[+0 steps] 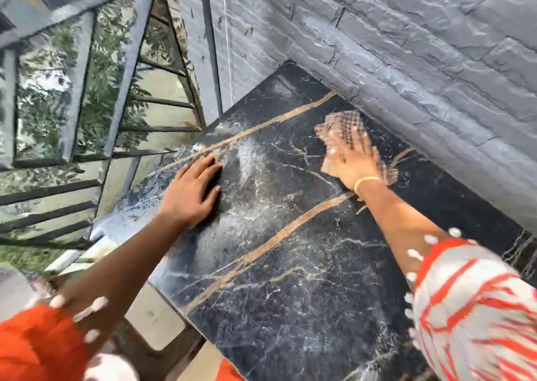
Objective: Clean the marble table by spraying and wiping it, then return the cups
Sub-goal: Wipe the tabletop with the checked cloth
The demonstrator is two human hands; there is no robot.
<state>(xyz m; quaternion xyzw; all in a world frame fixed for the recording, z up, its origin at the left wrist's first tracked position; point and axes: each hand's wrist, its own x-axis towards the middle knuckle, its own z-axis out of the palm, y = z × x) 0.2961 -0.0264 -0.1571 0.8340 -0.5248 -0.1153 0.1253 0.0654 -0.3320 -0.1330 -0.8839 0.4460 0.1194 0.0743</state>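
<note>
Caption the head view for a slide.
Right hand presses a checked cloth across the black marble table while the left hand rests flat beside it.

Black gold-veined marble table [305, 279], brown checked cloth [343, 127], grey stone wall [406, 46]

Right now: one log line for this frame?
phase: wiping | right hand: flat on checked cloth near wall | left hand: flat on marble table | spray film: near left hand | cups: not in view

Orange-and-white striped sleeves [476, 308] with white bobbles, yellow bangle [366, 180]
</note>
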